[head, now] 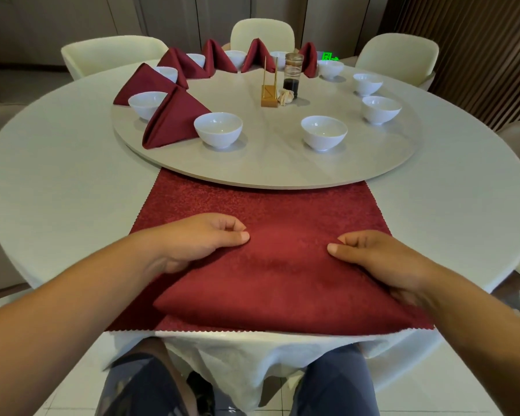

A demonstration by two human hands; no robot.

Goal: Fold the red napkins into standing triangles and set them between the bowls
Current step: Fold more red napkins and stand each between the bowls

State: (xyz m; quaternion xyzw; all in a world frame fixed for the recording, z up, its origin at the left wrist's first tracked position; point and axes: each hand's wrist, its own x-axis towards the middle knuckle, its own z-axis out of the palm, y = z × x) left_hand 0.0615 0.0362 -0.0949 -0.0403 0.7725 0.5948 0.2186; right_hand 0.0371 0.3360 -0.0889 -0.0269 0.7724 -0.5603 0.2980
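A red napkin (282,283) lies folded on a red table runner (252,202) at the table's near edge. My left hand (198,241) grips its left side with curled fingers and the thumb on top. At the right side, my right hand (376,259) holds it the same way. On the round turntable (267,166) stand several white bowls, the nearest two being one bowl (218,129) and another bowl (324,132). Several folded red napkins stand between the bowls on the left and back, the closest standing napkin (174,118) left of the near bowl.
A gold stick holder (269,97), a glass jar with dark liquid (292,76) and a small pale object (285,97) sit mid-turntable. Cream chairs (111,55) ring the white-clothed table (57,190). The bowls on the right side have gaps between them.
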